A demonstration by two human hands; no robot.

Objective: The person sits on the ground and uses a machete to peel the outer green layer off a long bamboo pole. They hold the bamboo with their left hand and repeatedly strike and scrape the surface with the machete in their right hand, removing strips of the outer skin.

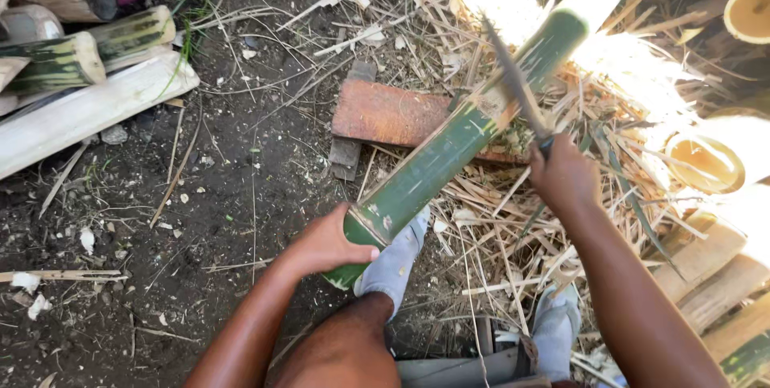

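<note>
Over littered dirt (224, 196), left fingers (353, 253) clasp a bamboo pole (449, 155); right fingers (553, 165) grip a blade (513, 83).

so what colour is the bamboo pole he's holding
Dark green, paler at its sunlit far end; the bamboo pole shows best in the head view.

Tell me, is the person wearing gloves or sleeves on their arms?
No. Both arms are bare with no sleeves in view, and the left hand and right hand have no gloves. No watch, ring or band shows on either wrist.
</note>
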